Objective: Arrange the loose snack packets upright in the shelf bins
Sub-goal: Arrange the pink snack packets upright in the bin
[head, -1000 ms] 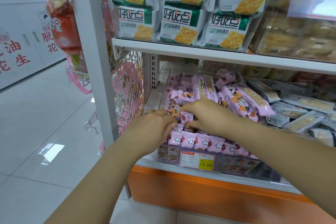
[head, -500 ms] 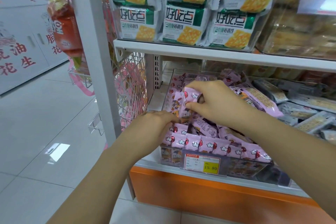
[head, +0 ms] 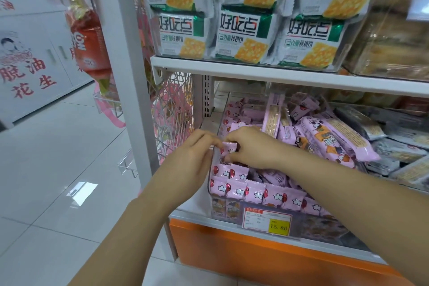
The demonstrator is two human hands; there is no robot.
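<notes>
A clear plastic shelf bin (head: 214, 193) on the lower shelf holds many small pink snack packets (head: 260, 193); a front row of them stands upright, while others lie loose behind. My right hand (head: 253, 146) pinches one pink packet (head: 228, 148) upright at the bin's left side. My left hand (head: 197, 151) meets it from the left, its fingertips pinching the same packet's edge. Longer pink biscuit packs (head: 334, 137) lie tilted further back in the bin.
Grey packets (head: 394, 146) fill the neighbouring bin on the right. Green and white cracker bags (head: 243, 35) stand on the shelf above. A price tag (head: 267, 219) hangs on the bin's front. A white upright post (head: 130, 76) and wire mesh (head: 174, 109) stand left. Tiled floor lies at left.
My right hand has come down and left from the back of the bin with a pink packet. My left hand has risen to meet it at the bin's left edge.
</notes>
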